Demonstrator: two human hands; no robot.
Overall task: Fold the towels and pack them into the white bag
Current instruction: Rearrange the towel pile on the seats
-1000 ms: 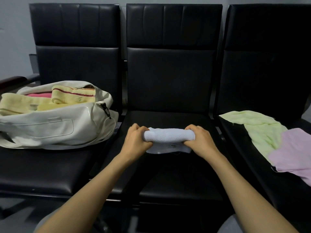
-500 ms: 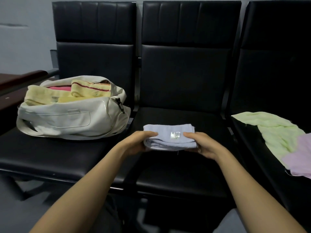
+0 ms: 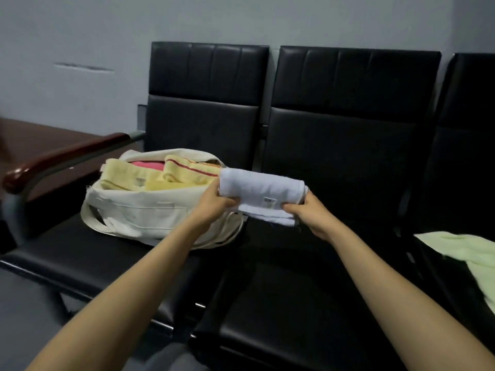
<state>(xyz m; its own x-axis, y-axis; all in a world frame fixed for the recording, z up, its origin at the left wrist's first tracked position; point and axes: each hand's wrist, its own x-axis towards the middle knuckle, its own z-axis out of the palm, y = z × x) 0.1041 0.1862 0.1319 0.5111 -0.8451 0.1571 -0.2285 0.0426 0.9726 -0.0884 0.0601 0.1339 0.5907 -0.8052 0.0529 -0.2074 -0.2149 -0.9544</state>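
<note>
Folded white towel held in air at both ends, left hand and right hand fingers curled round it, at white bag's right end. Green towel on right seat. Yellow towels in bag.

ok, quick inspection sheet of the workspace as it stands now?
Surface: black bench seats, padded.
Job's things: white bag open on the left seat, with yellow towels and a pink towel inside; folded white towel held up near the bag's right end; green towel lying unfolded on the right seat.
Clutter: nothing seen.
Grips: left grip and right grip each hold one end of the white towel.
Cables: nothing seen.
Surroundings: grey wall; wooden armrest and brown table on the left.
</note>
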